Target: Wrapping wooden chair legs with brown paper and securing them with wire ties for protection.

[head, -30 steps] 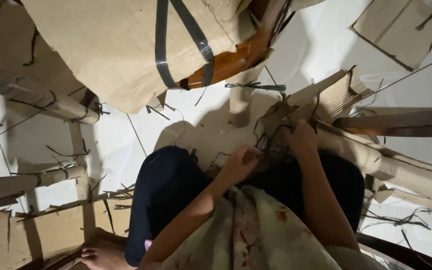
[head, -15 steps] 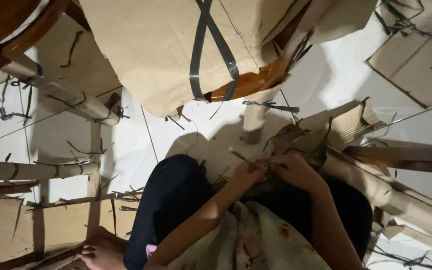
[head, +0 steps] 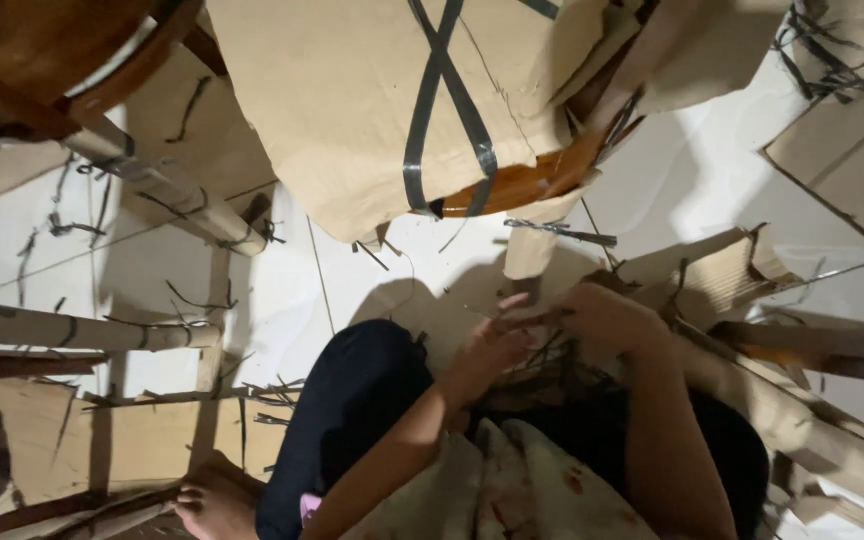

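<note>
A white tiled floor (head: 282,300) is strewn with cardboard (head: 372,100) wrapped chair parts and cut dark straps. A person sits on it, knees up. Both hands meet over the lap: the left hand (head: 492,345) and right hand (head: 607,315) have fingers closed, pinching a thin dark strap (head: 542,350). The strap runs roughly left to right between them. It looks light, stiff and springy, best held near its ends.

Wrapped seat (head: 372,100) ahead, wrapped legs (head: 72,325) left, cardboard sheet (head: 842,165) right
</note>
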